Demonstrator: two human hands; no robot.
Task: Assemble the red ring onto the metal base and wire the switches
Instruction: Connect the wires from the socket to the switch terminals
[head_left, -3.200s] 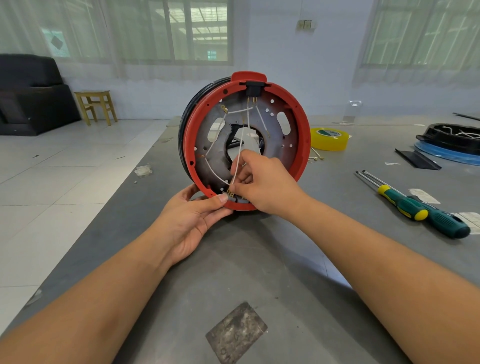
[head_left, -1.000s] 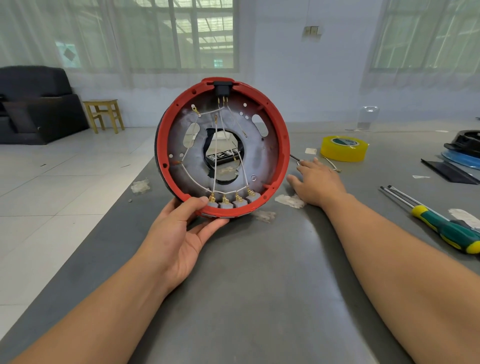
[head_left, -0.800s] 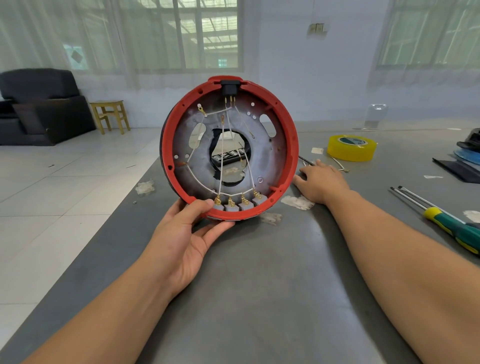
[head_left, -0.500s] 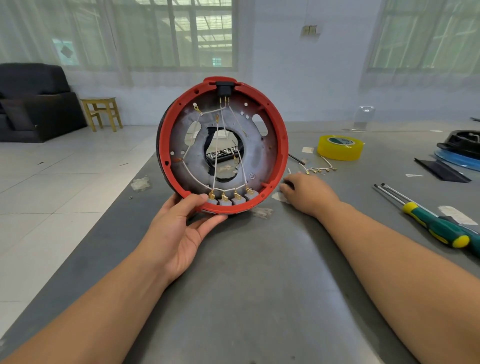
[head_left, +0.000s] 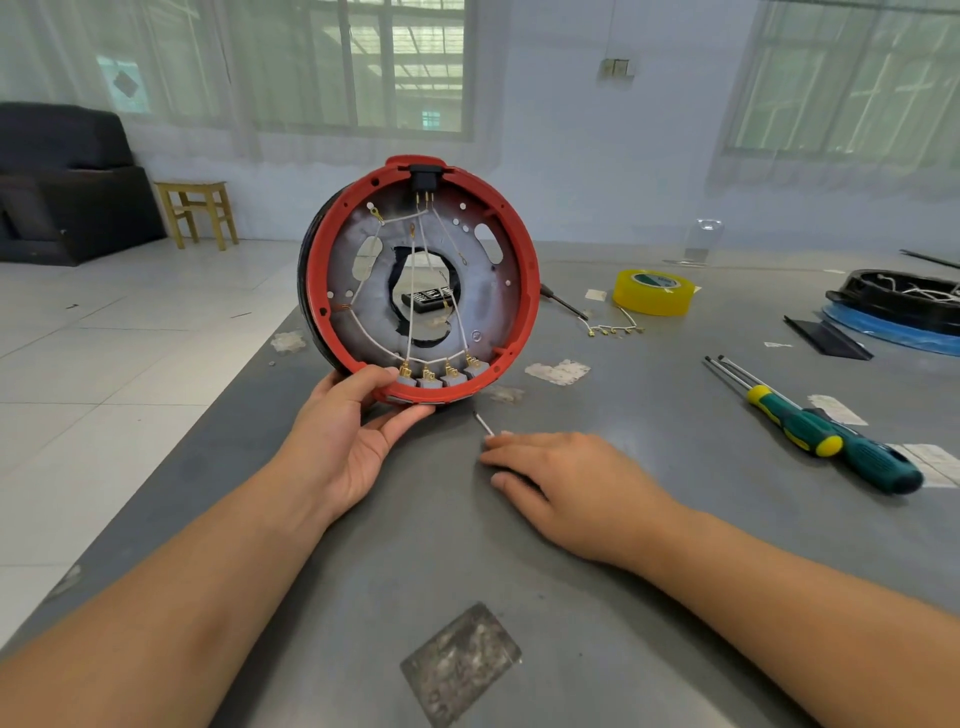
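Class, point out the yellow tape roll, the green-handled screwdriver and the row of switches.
Yellow tape roll (head_left: 653, 300): head view, outer side wall.
Green-handled screwdriver (head_left: 810, 434): head view, handle.
Row of switches (head_left: 441, 378): head view, grey bodies.

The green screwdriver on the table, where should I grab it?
Grab the green screwdriver by its thick handle, coming down from above. It lies flat on the table, the thin metal shaft points away, and nothing lies over the handle, so your fingers can close round it.
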